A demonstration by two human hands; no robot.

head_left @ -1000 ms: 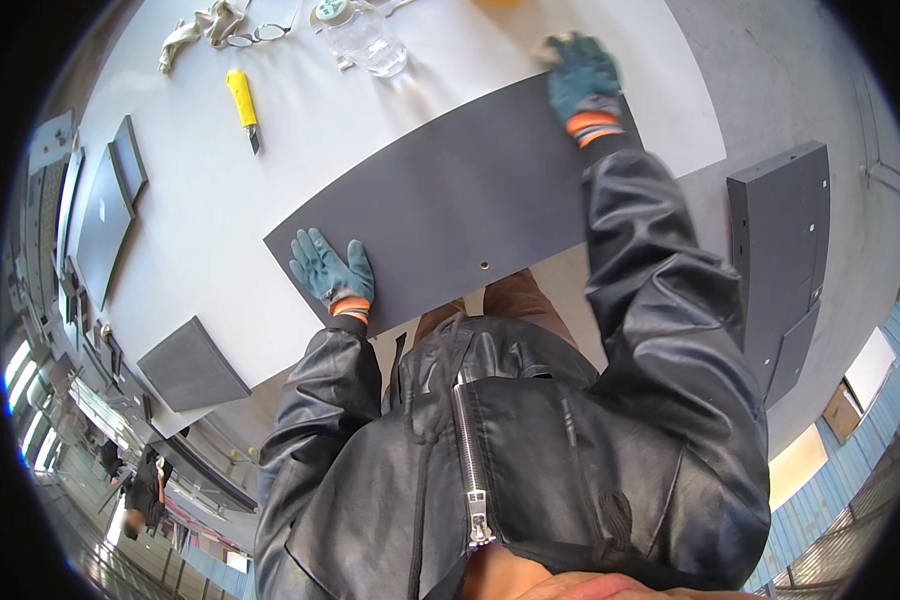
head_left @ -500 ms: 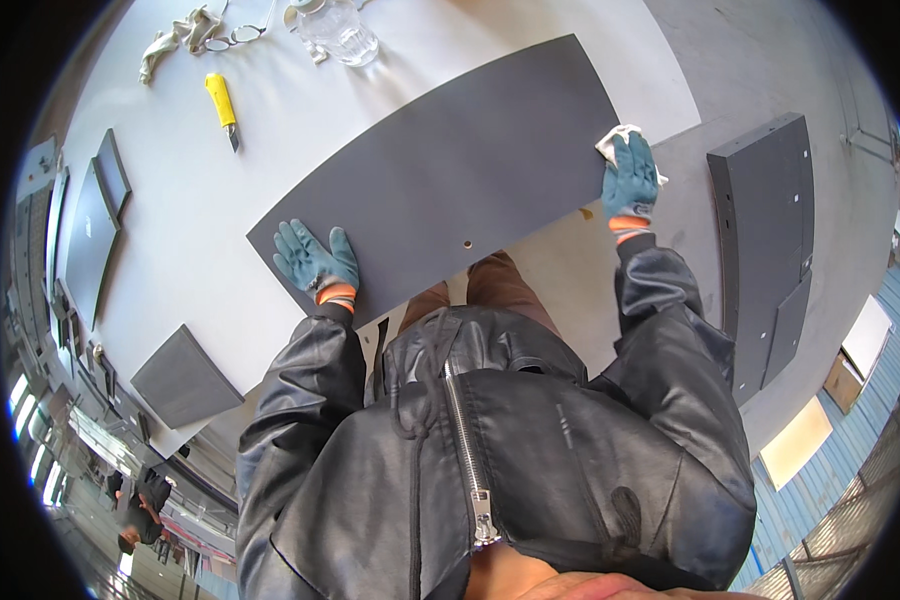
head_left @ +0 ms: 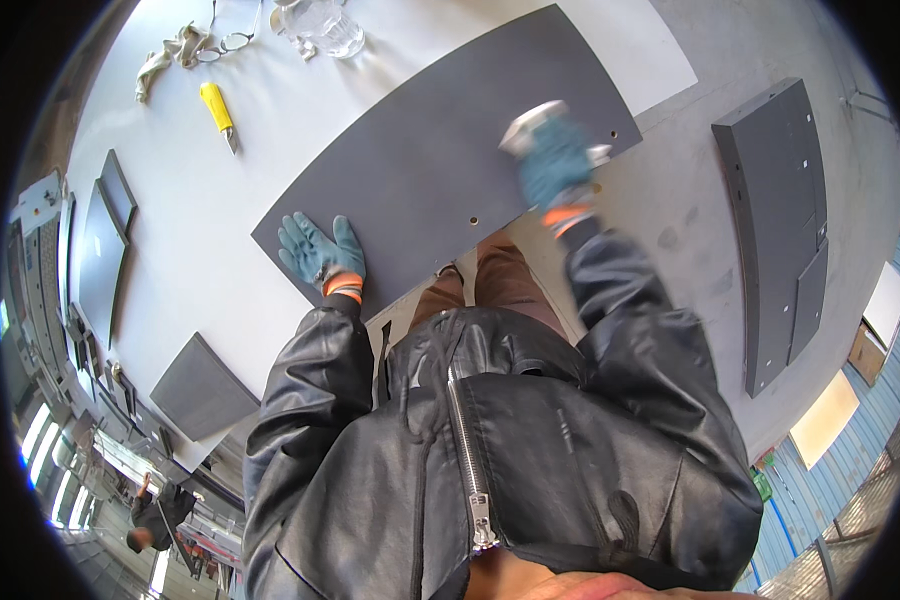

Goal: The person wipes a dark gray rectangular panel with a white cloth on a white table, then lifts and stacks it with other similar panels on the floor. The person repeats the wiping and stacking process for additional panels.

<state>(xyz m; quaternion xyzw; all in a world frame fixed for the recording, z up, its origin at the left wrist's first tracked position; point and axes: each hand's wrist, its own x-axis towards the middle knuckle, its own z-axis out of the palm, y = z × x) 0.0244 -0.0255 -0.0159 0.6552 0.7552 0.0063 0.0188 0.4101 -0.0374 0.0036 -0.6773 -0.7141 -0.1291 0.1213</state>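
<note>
Right hand (head_left: pixel 555 168) and white cloth (head_left: pixel 519 130) are in from the gray board's (head_left: pixel 420 150) right edge, so probably on its face now; fingers blurry, can't tell; left hand's (head_left: pixel 320 250) fingers slightly spread; board overhangs the table (head_left: pixel 220 205)

Looks down from the head (head_left: pixel 610 588), over the black jacket (head_left: pixel 530 430), at the white table (head_left: pixel 300 110). Sits near enough to show the left hand (head_left: pixel 320 248) and right hand (head_left: pixel 558 168) together, and bends things round at the edges.
</note>
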